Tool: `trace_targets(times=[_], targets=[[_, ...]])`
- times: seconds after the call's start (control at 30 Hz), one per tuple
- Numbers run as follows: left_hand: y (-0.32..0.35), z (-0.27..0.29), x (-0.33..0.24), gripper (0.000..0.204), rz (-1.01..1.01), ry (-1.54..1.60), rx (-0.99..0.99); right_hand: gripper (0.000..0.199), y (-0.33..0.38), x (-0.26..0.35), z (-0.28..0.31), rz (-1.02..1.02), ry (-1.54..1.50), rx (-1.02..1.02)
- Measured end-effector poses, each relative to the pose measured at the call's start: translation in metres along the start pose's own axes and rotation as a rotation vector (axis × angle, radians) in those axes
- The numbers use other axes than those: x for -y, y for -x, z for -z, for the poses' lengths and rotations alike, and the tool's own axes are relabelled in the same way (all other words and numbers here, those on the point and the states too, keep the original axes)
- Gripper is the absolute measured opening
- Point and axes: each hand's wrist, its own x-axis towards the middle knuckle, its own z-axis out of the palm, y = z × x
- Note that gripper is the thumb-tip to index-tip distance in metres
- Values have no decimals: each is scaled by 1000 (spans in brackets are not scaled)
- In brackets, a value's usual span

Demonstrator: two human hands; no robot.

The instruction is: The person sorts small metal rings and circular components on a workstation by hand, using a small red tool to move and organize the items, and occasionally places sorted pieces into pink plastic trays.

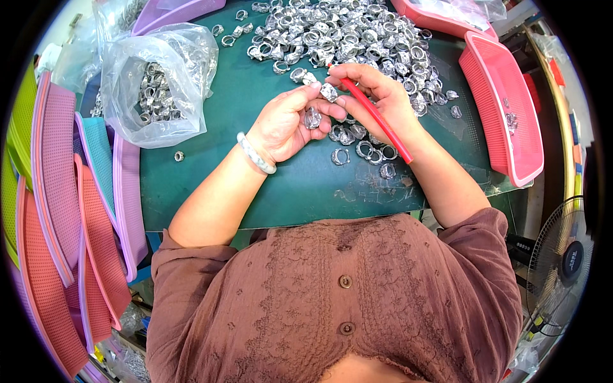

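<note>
My left hand (281, 124), with a pale bangle (255, 153) at its wrist, is closed over the green table. Its thumb and fingers pinch a silver ring (329, 93), and a second silver ring (312, 118) rests against its curled fingers. Close beside it, my right hand (386, 105) grips a long red pen-like stick (375, 116), which slants up toward the left; its tip is near the fingers. The right thumb is next to the pinched ring; whether it touches cannot be made out. Several loose rings (365, 149) lie just below the hands.
A large heap of silver rings (338, 35) covers the far table. On the left stand a clear plastic bag (159, 127) of rings and stacked coloured baskets (96, 242). A pink basket (498, 115) is at the right edge, with a fan (562, 268) below it.
</note>
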Motion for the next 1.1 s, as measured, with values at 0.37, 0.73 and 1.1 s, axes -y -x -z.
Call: trace_targets(times=[0.37,0.73,1.1], targets=[[1,-1,-1,26,-44,-21,1,34,0,-1,-1,3,-24,-16],[1,4,-1,36,-90,-1,95,38,-1,1,1,31,-15,-19],[0,3,-1,39,-81,51,140,37,-2,2,2,93,8,-30]])
